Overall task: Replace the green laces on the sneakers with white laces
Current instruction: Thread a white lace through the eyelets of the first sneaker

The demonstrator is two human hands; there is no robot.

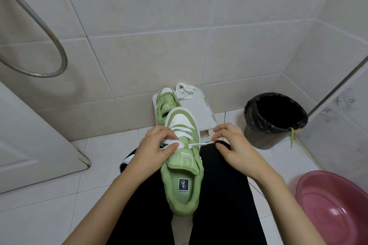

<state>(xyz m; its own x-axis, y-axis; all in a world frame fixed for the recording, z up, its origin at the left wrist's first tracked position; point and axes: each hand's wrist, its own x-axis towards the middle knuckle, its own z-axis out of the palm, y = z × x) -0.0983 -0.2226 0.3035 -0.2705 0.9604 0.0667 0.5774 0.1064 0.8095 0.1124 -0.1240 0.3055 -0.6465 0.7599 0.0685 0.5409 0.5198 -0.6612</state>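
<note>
Sneaker (182, 167): on lap, white lace (186, 135) through front eyelets.
Left hand (157, 145): fingers curled, pinching lace at shoe's left.
Right hand (232, 143): fingertips seemingly pinching taut lace end.
Second sneaker (166, 105), spare lace (184, 91): on board (199, 111) beyond.
Green lace (292, 138): over bin (258, 137) rim.

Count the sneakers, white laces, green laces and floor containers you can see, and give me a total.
Sneakers: 2 (near sneaker, far sneaker)
White laces: 2 (threaded lace, loose lace)
Green laces: 1 (green lace hanging over the rim of the bin)
Containers: 2 (bin, pink basin)
Total: 7
</note>
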